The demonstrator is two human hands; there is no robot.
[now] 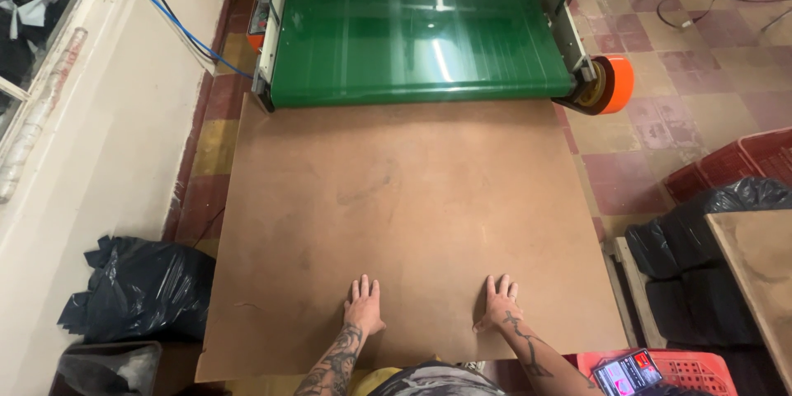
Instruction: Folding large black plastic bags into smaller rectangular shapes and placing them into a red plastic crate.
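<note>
Item 1: a phone screen (625, 373), lit, rectangular, shown in pink, red and white, is found at the bottom right, lying tilted on a red plastic crate (701, 363).

Item 2: black plastic bags (142, 287), crumpled and glossy, are seen on the floor at the lower left, beside the counter (412, 214).

Item 3: black bagged bundles (701, 239) are stacked at the right, by a second red crate (742, 161).

No labels or signs are visible.

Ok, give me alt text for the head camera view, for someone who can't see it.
The left hand and right hand lie flat, palms down, on a bare brown board table. A green conveyor belt meets its far edge; black plastic bags sit on the floor.
</note>
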